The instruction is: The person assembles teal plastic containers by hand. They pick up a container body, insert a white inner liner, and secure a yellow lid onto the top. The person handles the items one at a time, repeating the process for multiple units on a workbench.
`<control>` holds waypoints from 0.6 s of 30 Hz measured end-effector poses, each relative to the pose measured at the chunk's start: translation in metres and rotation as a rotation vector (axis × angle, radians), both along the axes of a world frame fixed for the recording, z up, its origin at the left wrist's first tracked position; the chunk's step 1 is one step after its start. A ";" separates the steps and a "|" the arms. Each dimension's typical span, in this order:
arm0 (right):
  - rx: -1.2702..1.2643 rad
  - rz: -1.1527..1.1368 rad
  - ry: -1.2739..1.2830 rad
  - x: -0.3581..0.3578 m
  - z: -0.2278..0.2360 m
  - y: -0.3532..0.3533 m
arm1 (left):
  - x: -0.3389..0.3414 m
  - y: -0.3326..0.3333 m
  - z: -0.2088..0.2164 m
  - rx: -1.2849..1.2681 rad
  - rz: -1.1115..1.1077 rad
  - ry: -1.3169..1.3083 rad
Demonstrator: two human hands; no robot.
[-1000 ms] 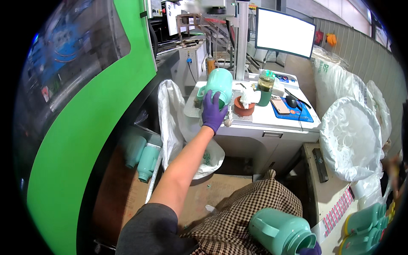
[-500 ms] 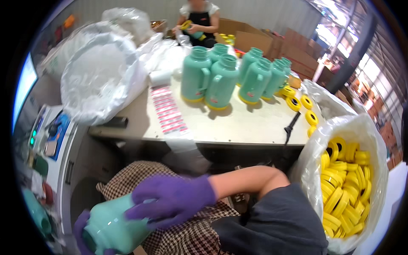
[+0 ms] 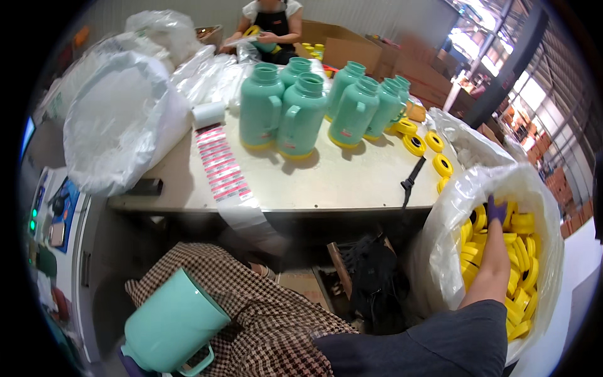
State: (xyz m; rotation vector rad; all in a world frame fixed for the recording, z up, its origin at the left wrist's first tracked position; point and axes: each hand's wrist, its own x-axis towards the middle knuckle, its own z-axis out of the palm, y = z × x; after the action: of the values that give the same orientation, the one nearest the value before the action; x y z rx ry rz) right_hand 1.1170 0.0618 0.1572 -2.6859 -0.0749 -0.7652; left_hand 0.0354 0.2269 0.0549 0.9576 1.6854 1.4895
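A pale green thermos jug shell (image 3: pixel 173 323) lies tilted over my lap, its wide open end toward the upper right and its handle facing down. At its lower left end, my left hand (image 3: pixel 130 364) in a purple glove grips it; most of the fingers are hidden beneath. My right arm stretches out to a plastic-lined bag (image 3: pixel 440 251) at the right. There my right hand (image 3: pixel 496 212), also purple-gloved, reaches in among yellow plastic rings (image 3: pixel 521 295) near the far side. Its fingers are partly hidden, so whether it grasps a ring cannot be made out.
Several green jugs (image 3: pixel 301 119) with yellow bases stand on the table (image 3: pixel 301 188). A label strip (image 3: pixel 223 166) hangs over the near edge. Loose yellow rings (image 3: pixel 414 144) and a black strap (image 3: pixel 411 182) lie rightward. A white bag (image 3: pixel 113 125) stands left; a person (image 3: pixel 273 28) sits beyond.
My right hand has left the jug and moved right into the bag of yellow rings. The jug shell has tipped, its wide end now showing, still in my left hand. The view has shifted right.
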 end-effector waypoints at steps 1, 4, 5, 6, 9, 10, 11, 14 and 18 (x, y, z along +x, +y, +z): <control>0.142 0.007 0.041 0.032 0.008 -0.053 | -0.024 0.012 -0.058 0.046 -0.052 -0.276; 0.146 0.028 0.358 0.013 -0.109 -0.100 | -0.011 0.027 -0.036 0.167 -0.087 -0.242; 0.082 0.140 0.298 0.044 -0.067 -0.029 | -0.024 -0.010 -0.074 0.156 0.060 -0.225; 0.092 0.145 0.306 0.042 -0.072 -0.037 | -0.018 -0.009 -0.077 0.180 0.069 -0.122; 0.113 0.167 0.328 0.038 -0.090 -0.024 | -0.005 -0.010 -0.080 0.284 0.089 0.164; 0.120 0.166 0.328 0.037 -0.092 -0.019 | 0.001 -0.011 -0.082 0.307 0.079 0.151; 0.129 0.175 0.324 0.036 -0.092 -0.014 | 0.006 -0.008 -0.080 0.340 0.054 -0.020; 0.154 0.196 0.306 0.032 -0.087 -0.002 | 0.021 -0.004 -0.071 0.418 -0.010 -0.804; 0.208 0.236 0.242 0.030 -0.068 0.013 | 0.045 0.000 -0.069 0.389 -0.141 -1.055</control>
State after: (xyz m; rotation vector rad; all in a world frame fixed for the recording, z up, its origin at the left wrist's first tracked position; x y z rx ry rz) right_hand 1.1471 0.0751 0.0892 -2.4922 -0.2337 -0.3535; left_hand 0.0804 0.2270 -0.0138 0.3048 0.5742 1.7840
